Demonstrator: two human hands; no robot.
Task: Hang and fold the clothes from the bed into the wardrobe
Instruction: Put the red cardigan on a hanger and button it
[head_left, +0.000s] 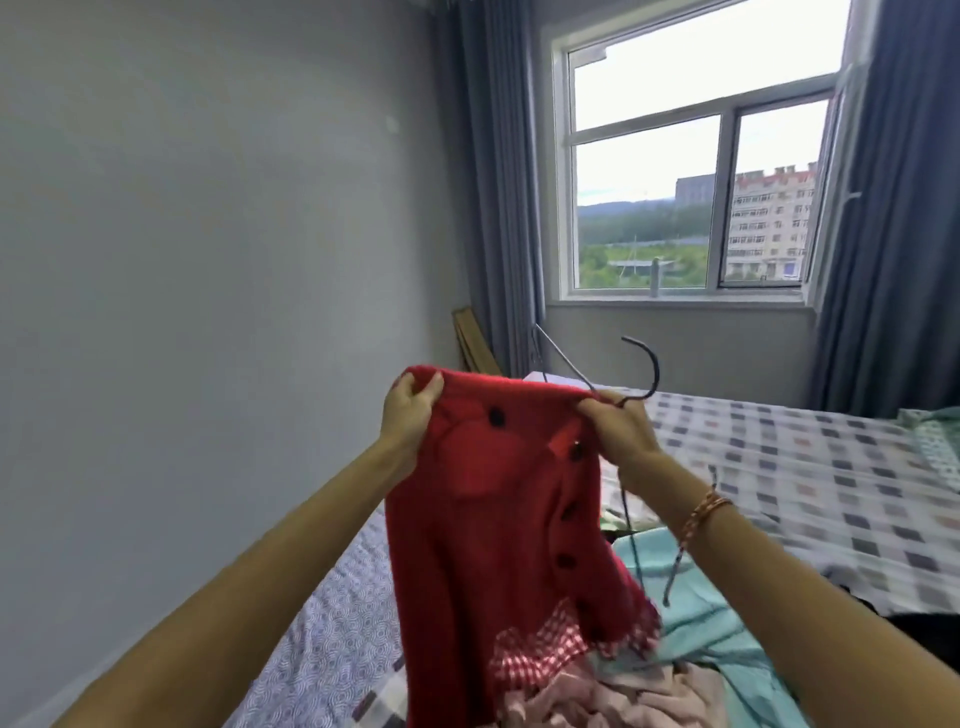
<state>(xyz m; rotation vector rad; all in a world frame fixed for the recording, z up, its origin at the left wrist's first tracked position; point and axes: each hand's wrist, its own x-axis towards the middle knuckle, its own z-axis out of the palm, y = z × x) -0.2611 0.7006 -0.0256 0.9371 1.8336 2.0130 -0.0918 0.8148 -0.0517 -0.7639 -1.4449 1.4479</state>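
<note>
The red knitted cardigan with dark round buttons (498, 499) is hanging in the air above the near end of the bed, held up by its top edge between two raised hands. The left hand (410, 415) is closing around the left shoulder of the garment, thumb in front and fingers wrapped behind the fabric. The right hand (618, 431) is pinching the right shoulder and, in the same grip, is holding the dark wire clothes hanger (639, 384) at the base of its hook. The hook is pointing up and away toward the window (696, 171); one hanger arm is sticking out above the cardigan's top edge, and another is angling down beside the right forearm. A red-and-white gingham trim (540, 644) is showing at the cardigan's lower hem, which is touching a pale pink garment (597, 696) on the bed. A mint-green cloth (711, 623) is lying just beside that heap. The bed with its checked sheet (779, 467) is extending toward the grey curtains (498, 208).
</note>
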